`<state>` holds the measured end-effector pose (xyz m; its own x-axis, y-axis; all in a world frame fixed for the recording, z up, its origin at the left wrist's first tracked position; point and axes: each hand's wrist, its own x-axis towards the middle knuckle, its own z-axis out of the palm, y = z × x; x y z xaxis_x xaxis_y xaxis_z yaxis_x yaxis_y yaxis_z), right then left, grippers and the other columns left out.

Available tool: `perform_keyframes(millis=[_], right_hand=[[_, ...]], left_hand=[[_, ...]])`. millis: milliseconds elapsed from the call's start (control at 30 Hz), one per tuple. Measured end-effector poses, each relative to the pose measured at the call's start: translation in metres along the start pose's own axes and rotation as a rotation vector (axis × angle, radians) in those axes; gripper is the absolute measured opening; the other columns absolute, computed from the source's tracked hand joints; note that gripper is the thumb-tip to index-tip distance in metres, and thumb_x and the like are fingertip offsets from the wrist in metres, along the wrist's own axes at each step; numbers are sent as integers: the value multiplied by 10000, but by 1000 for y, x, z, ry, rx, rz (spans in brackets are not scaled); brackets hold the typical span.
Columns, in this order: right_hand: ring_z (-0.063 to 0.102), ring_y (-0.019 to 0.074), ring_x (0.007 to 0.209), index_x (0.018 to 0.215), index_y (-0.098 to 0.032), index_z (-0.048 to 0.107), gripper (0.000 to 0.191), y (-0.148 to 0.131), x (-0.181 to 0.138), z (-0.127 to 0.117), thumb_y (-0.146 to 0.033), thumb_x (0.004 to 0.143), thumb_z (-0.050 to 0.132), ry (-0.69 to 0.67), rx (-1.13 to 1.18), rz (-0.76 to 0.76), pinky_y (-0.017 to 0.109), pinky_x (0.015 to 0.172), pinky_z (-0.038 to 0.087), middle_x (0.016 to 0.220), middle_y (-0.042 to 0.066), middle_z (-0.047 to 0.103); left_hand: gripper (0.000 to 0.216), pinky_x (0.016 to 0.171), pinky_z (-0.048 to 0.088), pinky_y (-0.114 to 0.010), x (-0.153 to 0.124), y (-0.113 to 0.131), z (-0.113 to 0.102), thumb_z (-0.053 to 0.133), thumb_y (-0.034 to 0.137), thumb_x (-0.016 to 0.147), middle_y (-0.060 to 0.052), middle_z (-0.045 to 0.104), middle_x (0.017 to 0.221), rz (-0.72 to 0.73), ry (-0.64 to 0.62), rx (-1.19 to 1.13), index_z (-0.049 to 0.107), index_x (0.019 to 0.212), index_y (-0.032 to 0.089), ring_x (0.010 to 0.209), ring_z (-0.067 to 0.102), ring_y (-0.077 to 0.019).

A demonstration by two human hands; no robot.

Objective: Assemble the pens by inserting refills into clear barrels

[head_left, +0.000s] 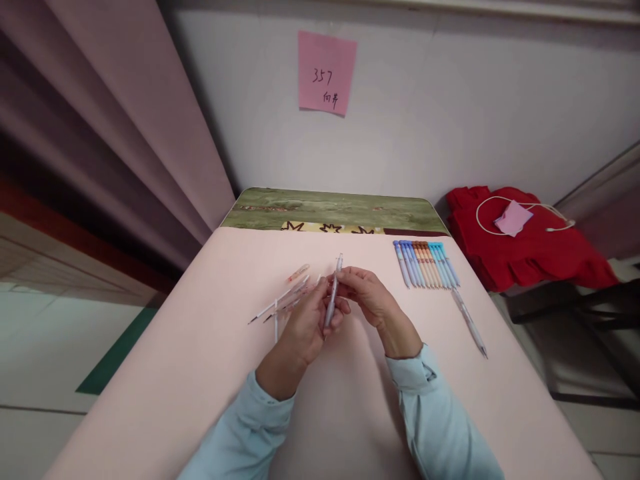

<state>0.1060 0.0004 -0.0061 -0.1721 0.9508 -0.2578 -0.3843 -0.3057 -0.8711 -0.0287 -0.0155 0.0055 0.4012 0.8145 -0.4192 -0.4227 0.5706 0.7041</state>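
Observation:
A pale grey-white pen point(332, 300) is held nearly upright over the middle of the table. My left hand point(310, 317) is closed around its lower barrel. The fingertips of my right hand point(367, 290) pinch the upper part of the same pen. Left of my hands lie several loose pen refills point(270, 309) with dark tips, partly hidden behind my left hand. Just beyond them rests a small clear and orange pen part point(299, 273). To the right, a neat row of pens point(425, 265) in blue, orange-brown and turquoise lies side by side. Below that row is a single white-grey pen point(470, 323).
A pale pink cloth point(215, 373) covers most of the table, leaving a green wood-patterned strip point(340, 203) at the back. A pink note point(327, 73) is stuck to the wall. Red fabric point(550, 257) with a white cable sits at the right, near a dark frame. A curtain point(130, 100) hangs at the left.

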Motion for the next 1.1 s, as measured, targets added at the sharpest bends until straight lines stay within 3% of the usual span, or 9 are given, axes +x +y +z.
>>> perform_keyframes(millis=[233,333,400,500,567,833,967,1100], right_hand=[[528,108,439,709,-167,617,298,4,0,2,-420,747,769,-55,-44,-25,258,552,420,491,-32,579],[546,119,451,738,-167,642,275,2,-1,0,-403,748,782,-86,-31,-20,269,568,440,508,-29,589],[567,117,503,836,-171,691,260,0,-2,-4,-392,745,796,-89,12,-21,275,610,470,608,-10,653],[595,109,637,1062,-206,719,365,-3,-3,-10,-387,755,800,-92,96,-19,268,687,503,933,44,745],[592,102,651,1077,-204,722,381,-2,-2,-14,-393,756,802,-133,134,-3,257,683,512,1006,58,745],[534,88,526,873,-185,693,347,3,1,-10,-422,682,858,-128,152,-10,220,518,491,753,5,705],[537,100,476,793,-185,652,365,0,-2,-6,-475,682,845,-113,48,-57,220,454,456,613,-19,633],[484,95,360,711,-192,567,417,1,-2,-2,-493,656,849,-70,-16,-112,214,336,354,548,-36,606]], left_hand=[[331,329,186,-137,4,-8,-7,631,473,872,12,577,593,103,-10,74,565,875,148,360,376,-32],[307,326,174,-137,3,-8,-6,658,444,849,24,565,586,82,-38,40,563,856,152,353,355,-26],[291,324,166,-137,1,-6,-5,658,424,845,18,568,595,33,-63,3,568,845,148,355,352,-23],[259,323,156,-134,-3,-2,-2,647,390,851,9,579,616,-56,-105,-45,583,841,139,350,335,-13],[235,323,155,-132,-4,0,0,626,365,862,0,589,632,-113,-138,-70,590,834,134,344,316,-5],[210,322,140,-156,-8,4,3,534,325,865,-19,583,628,-106,-114,-72,586,804,131,340,339,-26],[277,331,129,-168,-9,4,5,612,417,837,-8,588,643,-30,-141,-29,584,859,143,349,356,-29],[375,345,135,-156,-11,-1,9,723,485,788,26,572,627,83,-84,114,539,809,160,351,340,-9]])
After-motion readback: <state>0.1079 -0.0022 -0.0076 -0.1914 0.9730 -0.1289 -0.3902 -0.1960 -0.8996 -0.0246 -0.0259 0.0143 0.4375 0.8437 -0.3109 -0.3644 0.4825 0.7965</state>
